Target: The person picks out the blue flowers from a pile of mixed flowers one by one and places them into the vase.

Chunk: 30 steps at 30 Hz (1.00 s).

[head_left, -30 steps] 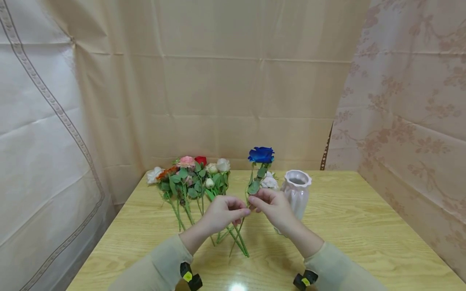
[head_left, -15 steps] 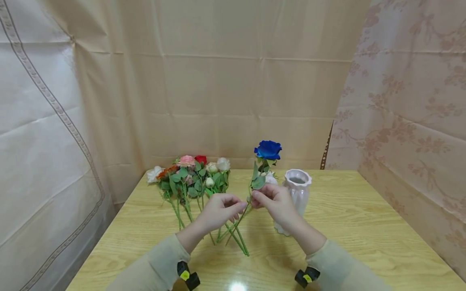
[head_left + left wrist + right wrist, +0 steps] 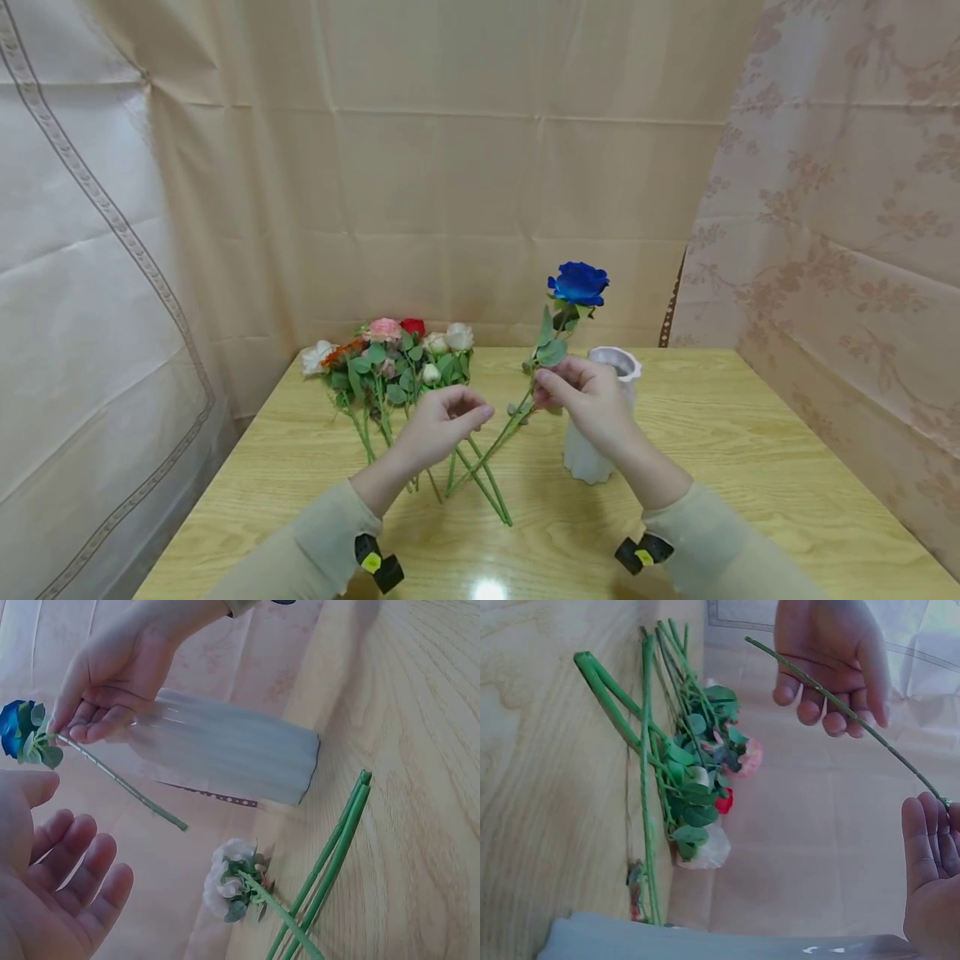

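Note:
A blue rose (image 3: 579, 283) stands tilted to the right above the table, its green stem (image 3: 877, 739) pinched between the thumb and fingers of my right hand (image 3: 596, 412). The stem's lower end hangs free in the air. My left hand (image 3: 438, 429) is apart from the stem; its fingers are relaxed and hold nothing, as the left wrist view also shows. Behind my right hand stands a white ribbed vase (image 3: 588, 457) with a scalloped rim, upright and partly hidden. A white flower (image 3: 229, 879) lies beside the vase, mostly covered by my right hand in the head view.
At the left back of the wooden table (image 3: 697, 467) lies a pile of flowers: a pink flower (image 3: 384, 330), a red flower (image 3: 412, 327), an orange flower (image 3: 343, 353) and several white ones. Their green stems (image 3: 491, 487) point toward the front. A beige curtain (image 3: 480, 183) hangs behind.
My right hand has moved right and slightly up with the blue rose, which now leans more to the right. My left hand has let go of the stem and drawn back left.

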Motion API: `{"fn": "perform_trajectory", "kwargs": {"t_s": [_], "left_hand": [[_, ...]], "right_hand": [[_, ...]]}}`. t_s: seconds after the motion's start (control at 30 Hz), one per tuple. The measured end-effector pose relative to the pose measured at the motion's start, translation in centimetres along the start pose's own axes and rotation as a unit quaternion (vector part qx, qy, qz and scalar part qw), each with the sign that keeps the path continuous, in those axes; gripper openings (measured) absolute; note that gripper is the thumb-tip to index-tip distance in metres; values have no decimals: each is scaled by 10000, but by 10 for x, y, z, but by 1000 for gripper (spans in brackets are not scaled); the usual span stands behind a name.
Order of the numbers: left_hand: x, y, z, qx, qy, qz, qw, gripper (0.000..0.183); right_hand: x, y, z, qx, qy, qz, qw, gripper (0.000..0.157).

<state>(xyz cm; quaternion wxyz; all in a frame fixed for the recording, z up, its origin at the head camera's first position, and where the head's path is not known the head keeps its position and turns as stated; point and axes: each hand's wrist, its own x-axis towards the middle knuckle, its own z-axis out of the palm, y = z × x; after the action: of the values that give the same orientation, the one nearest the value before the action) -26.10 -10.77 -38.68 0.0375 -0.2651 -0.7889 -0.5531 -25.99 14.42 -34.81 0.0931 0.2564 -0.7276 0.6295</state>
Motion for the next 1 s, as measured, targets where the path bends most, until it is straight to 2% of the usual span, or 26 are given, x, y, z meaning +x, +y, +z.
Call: {"fn": "perform_trajectory", "kwargs": {"t_s": [0.23, 0.43, 0.67, 1.0], "left_hand": [[-1, -1, -4, 294, 176, -83, 9994, 16], [-1, -2, -6, 317, 202, -20, 9993, 14], [1, -7, -7, 461, 305, 121, 9984, 17], [4, -12, -8, 469, 366, 74, 9982, 29]], "right_hand": [[-1, -8, -4, -26, -35, -165, 9999, 18], [0, -16, -7, -101, 18, -335, 9994, 19], [2, -22, -18, -16, 256, -286, 9993, 21], [4, -33, -39, -256, 616, -325, 9972, 26]]}}
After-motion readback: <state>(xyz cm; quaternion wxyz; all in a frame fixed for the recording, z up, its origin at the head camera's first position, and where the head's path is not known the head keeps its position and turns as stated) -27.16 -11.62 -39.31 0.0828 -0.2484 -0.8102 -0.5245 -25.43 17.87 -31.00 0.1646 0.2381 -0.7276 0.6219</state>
